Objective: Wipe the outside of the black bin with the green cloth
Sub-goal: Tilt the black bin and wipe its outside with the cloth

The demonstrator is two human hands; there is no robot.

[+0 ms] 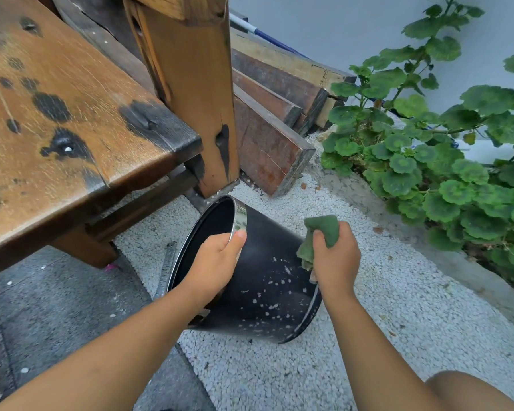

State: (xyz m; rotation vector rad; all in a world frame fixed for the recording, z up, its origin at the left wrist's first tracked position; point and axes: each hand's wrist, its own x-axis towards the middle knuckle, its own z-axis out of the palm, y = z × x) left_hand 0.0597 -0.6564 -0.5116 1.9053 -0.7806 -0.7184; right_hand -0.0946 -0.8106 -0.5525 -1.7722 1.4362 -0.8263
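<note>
L hand (217, 265) grips black bin (267, 286) rim, R hand (336, 259) holds green cloth (324, 229) at its side

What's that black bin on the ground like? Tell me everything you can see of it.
The black bin is round and tapered, with a shiny silver band at its rim. It is tipped onto its side on white gravel, its dark mouth facing the wooden bench. Pale specks dot its outer wall. The left hand grips the rim, thumb outside; the right hand holds a bunched green cloth against the wall near the base.
</note>
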